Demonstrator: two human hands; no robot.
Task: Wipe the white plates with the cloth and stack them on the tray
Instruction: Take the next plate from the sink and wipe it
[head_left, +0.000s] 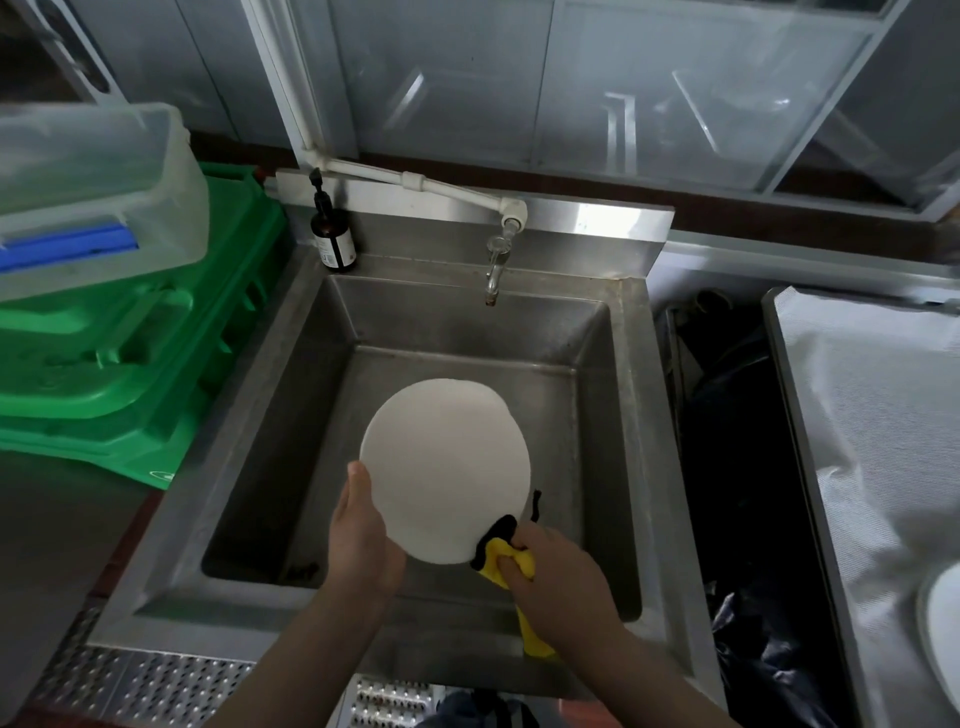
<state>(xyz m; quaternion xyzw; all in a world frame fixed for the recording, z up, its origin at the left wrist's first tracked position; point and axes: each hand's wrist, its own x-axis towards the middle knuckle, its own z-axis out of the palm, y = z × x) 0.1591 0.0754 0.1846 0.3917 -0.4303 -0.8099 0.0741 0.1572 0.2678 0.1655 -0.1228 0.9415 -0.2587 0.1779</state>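
1. I judge the wiping step is under way: my left hand grips the white plate by its near-left rim, holding it over the steel sink.
2. My right hand is clenched around the yellow cloth, bunched against the plate's lower right edge.
3. Next I should sweep the cloth across the face, then carry the plate right to the tray, where another plate seems to lie, though it is cut off by the frame.
4. Green crates stack on the surface to the left; a soap bottle stands by the tap.
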